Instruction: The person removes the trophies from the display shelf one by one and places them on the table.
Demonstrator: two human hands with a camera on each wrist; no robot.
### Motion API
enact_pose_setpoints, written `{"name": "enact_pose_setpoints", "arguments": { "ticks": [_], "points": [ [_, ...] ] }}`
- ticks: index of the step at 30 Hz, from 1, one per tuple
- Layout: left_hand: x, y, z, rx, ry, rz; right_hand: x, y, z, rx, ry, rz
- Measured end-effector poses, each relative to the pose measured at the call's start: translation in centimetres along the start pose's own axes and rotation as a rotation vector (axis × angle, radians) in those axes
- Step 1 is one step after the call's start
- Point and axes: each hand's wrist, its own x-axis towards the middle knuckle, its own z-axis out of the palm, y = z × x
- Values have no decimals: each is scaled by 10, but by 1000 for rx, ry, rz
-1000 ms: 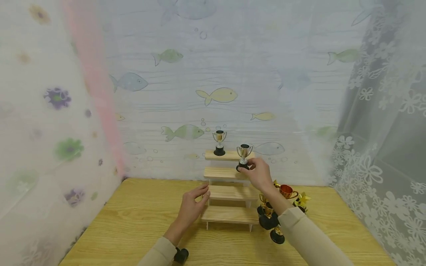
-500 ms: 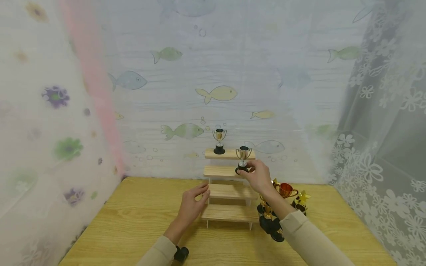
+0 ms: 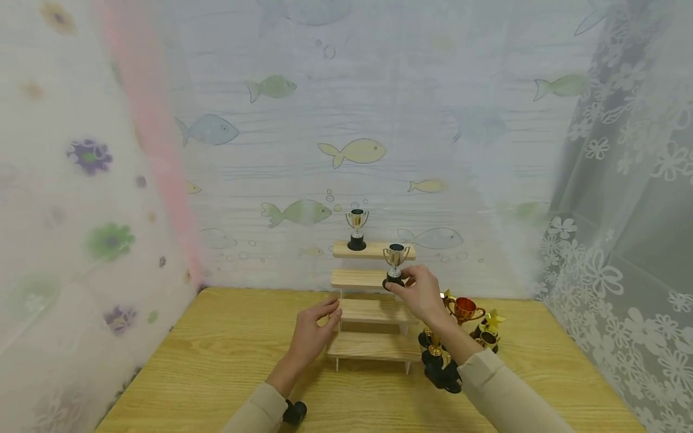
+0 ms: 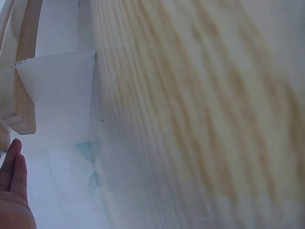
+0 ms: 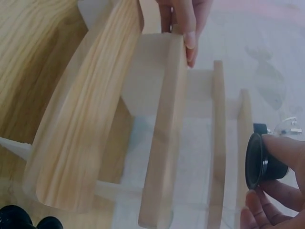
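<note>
My right hand (image 3: 422, 293) pinches the black base of a small silver trophy cup (image 3: 396, 256) between thumb and fingers. The trophy is upright and overlaps the right end of the second-highest step of a wooden display stand (image 3: 373, 346). In the right wrist view its round black base (image 5: 254, 161) faces the steps. Another small trophy (image 3: 357, 224), gold and silver on a black base, stands on the left of the top step. My left hand (image 3: 313, 331) has straight fingers touching the left end of the second-lowest step; the left wrist view shows its fingers (image 4: 18, 176) straight.
Beside the stand on the right, several trophies are grouped, among them a red cup (image 3: 465, 309), a gold star (image 3: 491, 322) and a gold cup (image 3: 435, 349). A black object (image 3: 295, 414) lies by my left sleeve. Patterned curtains surround the wood-grain table (image 3: 233, 337).
My right hand has brought the silver trophy down slightly, from near the top step to the second-highest. My left hand stays at the step's end.
</note>
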Motion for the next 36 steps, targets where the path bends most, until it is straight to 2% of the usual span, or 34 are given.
{"name": "enact_pose_setpoints", "arguments": {
  "ticks": [21, 30, 36],
  "points": [
    [1, -1, 0, 14, 20, 57, -12, 6, 7, 1, 8, 22],
    [1, -1, 0, 2, 13, 25, -16, 6, 9, 16, 3, 24],
    [0, -3, 1, 15, 14, 51, -18, 8, 13, 12, 11, 1]
  ]
}}
